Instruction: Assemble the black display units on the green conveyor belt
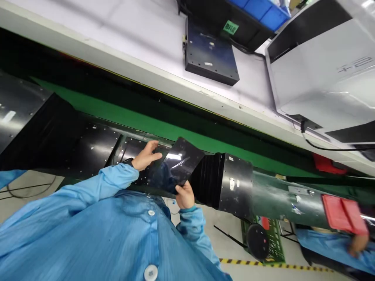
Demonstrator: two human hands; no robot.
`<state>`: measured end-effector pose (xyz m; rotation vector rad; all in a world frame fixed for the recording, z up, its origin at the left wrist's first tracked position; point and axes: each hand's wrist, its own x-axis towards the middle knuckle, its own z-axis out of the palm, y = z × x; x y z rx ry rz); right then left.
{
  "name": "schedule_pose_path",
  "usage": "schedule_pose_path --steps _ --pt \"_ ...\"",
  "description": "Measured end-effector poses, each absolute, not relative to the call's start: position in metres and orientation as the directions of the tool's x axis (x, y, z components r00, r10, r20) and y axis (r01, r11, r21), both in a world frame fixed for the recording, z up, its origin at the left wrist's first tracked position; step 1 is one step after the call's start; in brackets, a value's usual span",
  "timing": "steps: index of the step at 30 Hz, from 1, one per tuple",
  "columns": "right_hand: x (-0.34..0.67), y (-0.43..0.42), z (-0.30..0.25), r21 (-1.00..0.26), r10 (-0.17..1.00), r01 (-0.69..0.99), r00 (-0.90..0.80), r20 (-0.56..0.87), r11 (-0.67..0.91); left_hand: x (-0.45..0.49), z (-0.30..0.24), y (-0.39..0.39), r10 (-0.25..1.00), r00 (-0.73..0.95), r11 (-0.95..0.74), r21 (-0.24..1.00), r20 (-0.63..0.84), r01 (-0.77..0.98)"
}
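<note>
I hold a glossy black panel (178,166) in front of my chest, over the near edge of the line. My left hand (145,156) grips its upper left edge, fingers laid along the surface and thumb up. My right hand (184,195) pinches its lower corner, fingers closed. Both arms are in blue smock sleeves. Just right of the panel is a stack of black ribbed trays (222,179). More black perforated sheets (96,150) lie beneath and to the left of my hands.
A green conveyor belt (164,127) runs past behind the panel. Beyond it, a white bench (123,35) carries a black box (209,52) and a white machine (322,66). At the right lies a red piece (342,212), with a co-worker's hand (356,244) below it.
</note>
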<state>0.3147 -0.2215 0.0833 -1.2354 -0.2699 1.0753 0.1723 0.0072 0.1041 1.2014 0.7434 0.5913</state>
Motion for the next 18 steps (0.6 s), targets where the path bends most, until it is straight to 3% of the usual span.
schedule_pose_path --steps 2,6,9,12,13,15,18 --pt "0.296 -0.241 0.089 -0.855 0.786 -0.513 0.499 -0.366 -0.072 0.175 0.106 -0.014 0.564 0.805 0.473 0.87 -0.182 -0.135" --pt "0.29 -0.251 0.087 -0.837 0.766 -0.54 0.497 -0.407 -0.094 0.161 0.09 -0.051 0.261 0.896 0.779 0.627 -0.359 0.025" --pt "0.299 -0.25 0.069 -0.811 0.767 -0.567 0.453 -0.455 -0.146 0.158 0.062 -0.061 0.211 0.845 0.855 0.511 -0.491 0.084" --pt "0.312 -0.247 0.044 -0.815 0.772 -0.521 0.398 -0.495 -0.254 0.165 0.031 -0.063 0.278 0.745 0.883 0.467 -0.607 0.052" --pt "0.317 -0.245 0.036 -0.843 0.765 -0.434 0.407 -0.498 -0.318 0.168 0.021 -0.063 0.297 0.704 0.889 0.456 -0.645 0.043" --pt "0.326 -0.241 0.024 -0.883 0.756 -0.094 0.479 -0.446 -0.46 0.173 0.005 -0.062 0.311 0.628 0.9 0.434 -0.713 0.046" --pt "0.335 -0.232 0.014 -0.701 0.868 0.529 0.407 -0.285 -0.478 0.177 -0.013 -0.062 0.306 0.559 0.907 0.415 -0.77 0.075"
